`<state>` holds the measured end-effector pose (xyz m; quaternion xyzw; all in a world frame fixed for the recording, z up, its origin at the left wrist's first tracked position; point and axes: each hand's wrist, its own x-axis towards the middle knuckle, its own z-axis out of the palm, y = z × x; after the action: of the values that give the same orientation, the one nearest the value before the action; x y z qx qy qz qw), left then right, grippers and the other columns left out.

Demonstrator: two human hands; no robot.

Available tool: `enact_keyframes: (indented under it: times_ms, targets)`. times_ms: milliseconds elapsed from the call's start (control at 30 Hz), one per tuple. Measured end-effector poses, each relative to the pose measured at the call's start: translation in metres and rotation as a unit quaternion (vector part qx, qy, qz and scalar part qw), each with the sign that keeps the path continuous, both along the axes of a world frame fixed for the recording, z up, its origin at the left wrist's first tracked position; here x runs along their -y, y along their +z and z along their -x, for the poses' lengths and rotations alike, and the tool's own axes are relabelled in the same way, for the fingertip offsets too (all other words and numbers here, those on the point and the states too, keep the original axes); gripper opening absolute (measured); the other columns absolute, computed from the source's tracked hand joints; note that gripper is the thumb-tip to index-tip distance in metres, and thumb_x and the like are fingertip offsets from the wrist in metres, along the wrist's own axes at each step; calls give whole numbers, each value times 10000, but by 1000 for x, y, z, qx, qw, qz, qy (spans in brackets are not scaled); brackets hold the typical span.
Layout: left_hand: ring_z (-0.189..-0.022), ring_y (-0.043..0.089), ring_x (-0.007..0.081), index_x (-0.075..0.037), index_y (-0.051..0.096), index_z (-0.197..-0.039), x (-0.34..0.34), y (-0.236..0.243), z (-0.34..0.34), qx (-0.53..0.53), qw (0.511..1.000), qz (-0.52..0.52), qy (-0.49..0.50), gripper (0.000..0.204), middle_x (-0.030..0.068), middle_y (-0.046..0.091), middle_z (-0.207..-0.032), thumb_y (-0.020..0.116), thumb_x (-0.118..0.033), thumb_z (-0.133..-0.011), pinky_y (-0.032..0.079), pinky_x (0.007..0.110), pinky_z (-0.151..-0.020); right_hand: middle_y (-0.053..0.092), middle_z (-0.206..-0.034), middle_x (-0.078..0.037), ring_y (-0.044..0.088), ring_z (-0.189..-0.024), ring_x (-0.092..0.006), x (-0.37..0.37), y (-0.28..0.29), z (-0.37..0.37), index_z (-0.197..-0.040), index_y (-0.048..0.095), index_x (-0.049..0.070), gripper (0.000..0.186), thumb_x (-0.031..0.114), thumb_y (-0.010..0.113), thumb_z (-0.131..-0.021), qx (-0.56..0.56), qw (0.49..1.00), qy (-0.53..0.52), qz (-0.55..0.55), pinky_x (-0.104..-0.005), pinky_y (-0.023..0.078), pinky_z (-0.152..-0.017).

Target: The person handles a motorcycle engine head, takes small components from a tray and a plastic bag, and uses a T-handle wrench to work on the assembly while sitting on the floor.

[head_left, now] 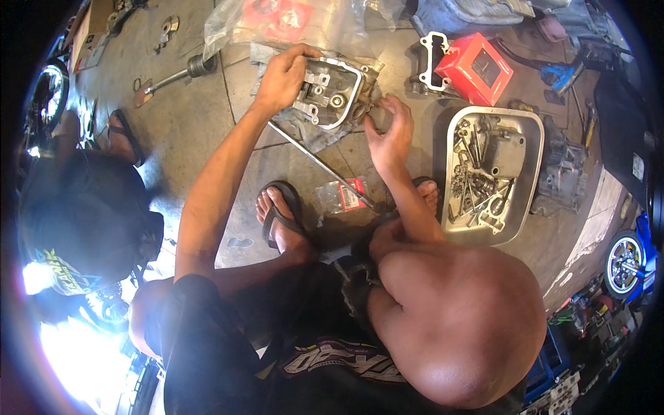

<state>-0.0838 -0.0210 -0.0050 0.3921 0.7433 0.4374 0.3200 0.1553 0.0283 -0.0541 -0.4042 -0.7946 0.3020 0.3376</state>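
Note:
A metal engine cylinder head (327, 94) with a pale rim rests on a grey cloth (312, 138) on the floor. My left hand (282, 79) grips its upper left side, fingers curled over the top edge. My right hand (387, 135) is at its right side, thumb and fingers bent around the lower right corner; some fingertips are hidden. A long metal bar (318, 162) lies below the head. A small clear packet with a red label (349, 195) lies near my feet.
A steel tray (456, 232) of bolts and parts is at right, below a red box (474, 69) and white gasket (434, 62). A tool with a round end (200, 66) and plastic bags (325, 21) lie higher up. Another person's foot (121, 138) shows at left.

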Motion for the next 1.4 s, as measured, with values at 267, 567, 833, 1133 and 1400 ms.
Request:
enact_keyframes:
  times_ms: [267, 567, 833, 1133, 1400]
  targets:
    - [-983, 634, 187, 8, 672, -1093, 5, -5, 6, -8, 999, -14, -31, 352, 105, 704, -1010, 352, -82, -974, 471, 314, -943, 720, -1007, -143, 697, -793, -182, 18, 23, 8, -1225, 518, 20, 408, 58, 738, -884, -73, 939, -57, 330, -324, 545, -681]
    - [-1032, 636, 198, 6, 669, -1088, 5, -5, 7, 29, 999, 23, -5, 367, 103, 708, -1054, 330, -95, -992, 457, 321, -985, 715, -894, -109, 652, -750, -114, 17, 19, 11, -1135, 541, 12, 285, -17, 691, -896, -196, 868, -109, 444, -262, 517, -645]
    - [-1008, 638, 194, -5, 673, -1099, 3, -3, 7, 28, 999, 33, 2, 361, 94, 711, -1041, 342, -111, -1002, 462, 321, -970, 666, -826, -54, 616, -699, -141, 14, 6, 6, -999, 715, 21, 111, 26, 710, -888, -116, 936, -86, 321, -276, 491, -652]
    - [-951, 630, 172, -12, 670, -1092, -1, -4, 1, 68, 996, 57, 31, 355, 91, 708, -1005, 343, -111, -997, 479, 317, -918, 623, -894, -119, 651, -770, -273, 10, 12, 0, -979, 718, 37, 159, 6, 721, -822, -27, 991, -32, 123, -369, 522, -701]
    - [-926, 627, 164, -18, 669, -1089, -4, 0, -2, 67, 996, 44, 25, 345, 90, 704, -998, 349, -98, -988, 484, 310, -885, 668, -900, -157, 677, -774, -305, 11, -5, -1, -985, 700, 15, 165, 36, 745, -828, 1, 994, -13, 111, -396, 535, -682]
